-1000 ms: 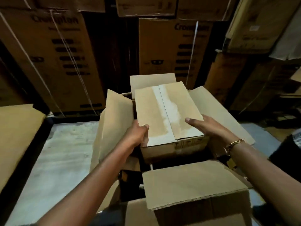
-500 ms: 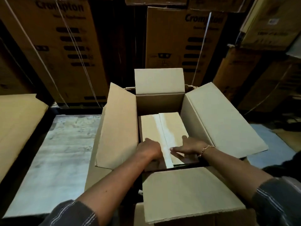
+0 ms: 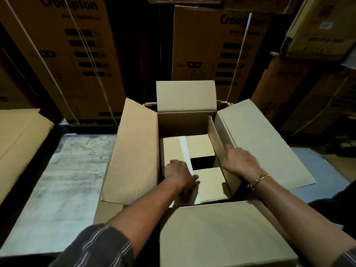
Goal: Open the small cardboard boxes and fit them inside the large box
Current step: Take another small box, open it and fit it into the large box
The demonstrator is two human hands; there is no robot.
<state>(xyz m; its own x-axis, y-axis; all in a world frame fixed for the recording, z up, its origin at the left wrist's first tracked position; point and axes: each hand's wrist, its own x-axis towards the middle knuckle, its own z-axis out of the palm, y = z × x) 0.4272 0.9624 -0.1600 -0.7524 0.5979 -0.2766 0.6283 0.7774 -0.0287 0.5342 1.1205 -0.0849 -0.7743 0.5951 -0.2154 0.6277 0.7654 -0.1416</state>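
The large cardboard box [image 3: 256, 135] stands in front of me with all its flaps spread outward. Inside it sits a small cardboard box [image 3: 172, 149]. Its right top flap [image 3: 215, 139] is lifted upright against the large box's right wall, and my right hand [image 3: 238, 161] grips that flap's edge. A dark gap shows between the small box's inner flaps. My left hand [image 3: 180, 175] grips the edge of the left top flap, which lies flat.
Tall printed cartons [image 3: 213, 51] are stacked close behind and to the right. A pale worn floor patch [image 3: 59, 182] lies to the left, with another cardboard sheet [image 3: 17, 135] at the far left. The large box's near flap [image 3: 221, 236] juts toward me.
The small box went from above the large box down into it. My right hand has swung the right top flap up, exposing the dark inside.
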